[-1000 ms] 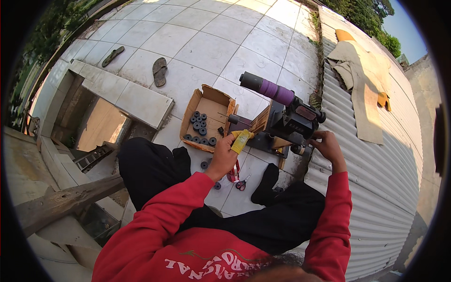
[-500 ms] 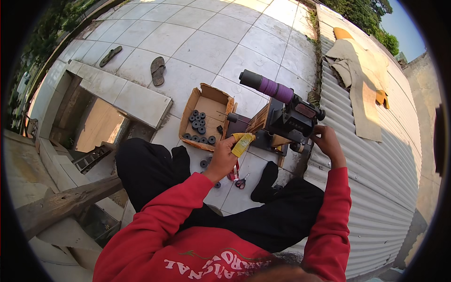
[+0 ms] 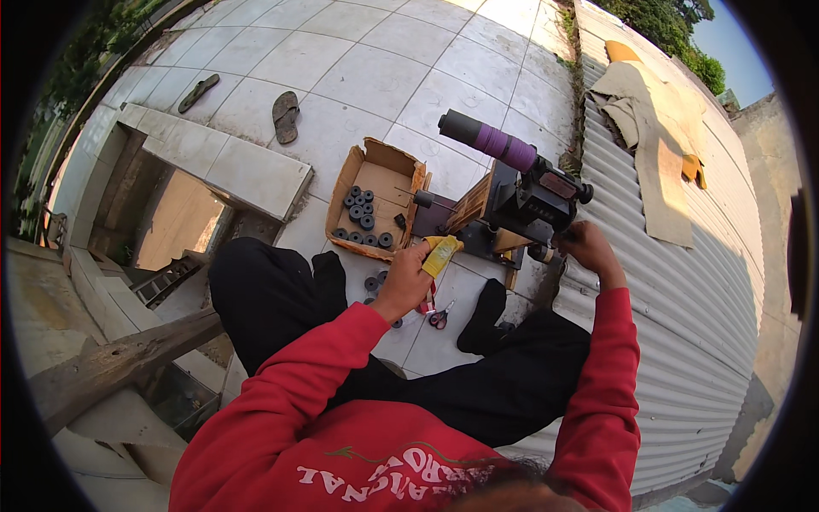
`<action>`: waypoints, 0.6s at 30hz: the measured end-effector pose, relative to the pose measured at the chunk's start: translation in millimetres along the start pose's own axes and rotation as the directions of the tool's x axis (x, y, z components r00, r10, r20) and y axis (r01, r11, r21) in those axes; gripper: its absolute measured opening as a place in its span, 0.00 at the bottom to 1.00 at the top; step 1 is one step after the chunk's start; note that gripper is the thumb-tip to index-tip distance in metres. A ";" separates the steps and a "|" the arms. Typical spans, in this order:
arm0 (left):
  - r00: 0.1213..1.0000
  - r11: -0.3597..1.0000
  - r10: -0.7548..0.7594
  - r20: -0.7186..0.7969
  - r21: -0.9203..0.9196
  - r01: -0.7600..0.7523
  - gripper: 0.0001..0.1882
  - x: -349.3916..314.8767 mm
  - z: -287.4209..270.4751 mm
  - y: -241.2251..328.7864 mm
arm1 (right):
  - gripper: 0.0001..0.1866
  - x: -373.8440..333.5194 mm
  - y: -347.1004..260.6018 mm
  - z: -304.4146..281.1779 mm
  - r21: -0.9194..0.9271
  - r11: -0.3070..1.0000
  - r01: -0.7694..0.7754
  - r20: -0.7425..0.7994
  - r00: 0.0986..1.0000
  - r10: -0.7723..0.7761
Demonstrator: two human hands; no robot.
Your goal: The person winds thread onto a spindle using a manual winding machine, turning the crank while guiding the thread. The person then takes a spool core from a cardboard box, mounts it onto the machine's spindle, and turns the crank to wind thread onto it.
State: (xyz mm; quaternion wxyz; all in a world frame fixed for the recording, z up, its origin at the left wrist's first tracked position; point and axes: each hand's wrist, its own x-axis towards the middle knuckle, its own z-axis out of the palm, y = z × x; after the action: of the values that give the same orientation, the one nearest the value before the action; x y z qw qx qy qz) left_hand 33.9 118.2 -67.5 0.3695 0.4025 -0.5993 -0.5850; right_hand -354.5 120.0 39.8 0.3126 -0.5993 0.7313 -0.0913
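Observation:
A black winding machine [image 3: 537, 198] stands on the floor before me, with a thick roll of purple thread [image 3: 503, 145] on its upper part. My left hand [image 3: 404, 283] is closed on a yellow cloth [image 3: 440, 255], beside a small dark spool on a thin rod [image 3: 423, 198]. My right hand [image 3: 590, 249] is at the machine's lower right side with its fingers curled in; what they grip is hidden. An open cardboard box [image 3: 343, 183] lies left of the machine and holds several dark grey spools [image 3: 367, 222].
Scissors [image 3: 438, 320] and a few loose grey spools [image 3: 372, 283] lie on the tiles between my feet. A pair of sandals [image 3: 286, 118] lies farther off. Corrugated sheeting [image 3: 627, 333] with beige cloth [image 3: 665, 192] flanks the right; a wooden beam [image 3: 128, 367] and a floor opening [image 3: 183, 222] are left.
My right hand has shifted and turned slightly at the machine's side. My left hand stays nearly in place with the yellow cloth. The view has shifted a little.

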 end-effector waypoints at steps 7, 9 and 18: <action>1.000 1.000 -0.004 -0.007 0.020 0.004 0.13 -5.3 -2.0 3.8 | 0.12 -14.2 -15.5 -9.0 -0.118 0.991 0.067 -0.068 0.995 -0.075; 1.000 0.996 -0.028 0.006 0.080 0.027 0.15 -3.6 -0.3 -11.8 | 0.12 -17.1 -13.0 -12.0 -0.189 0.977 0.098 -0.098 0.988 -0.118; 1.000 1.000 -0.015 -0.007 -0.004 0.015 0.15 -6.8 3.0 -6.5 | 0.09 -3.2 -14.6 -22.8 -0.034 0.963 0.269 -0.576 0.782 -0.238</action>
State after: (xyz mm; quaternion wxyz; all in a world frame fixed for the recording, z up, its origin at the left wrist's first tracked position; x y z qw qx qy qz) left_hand 34.2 125.7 -73.9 0.3678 0.4084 -0.5938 -0.5877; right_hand -355.2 113.6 66.2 0.0772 -0.6284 0.7015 -0.3271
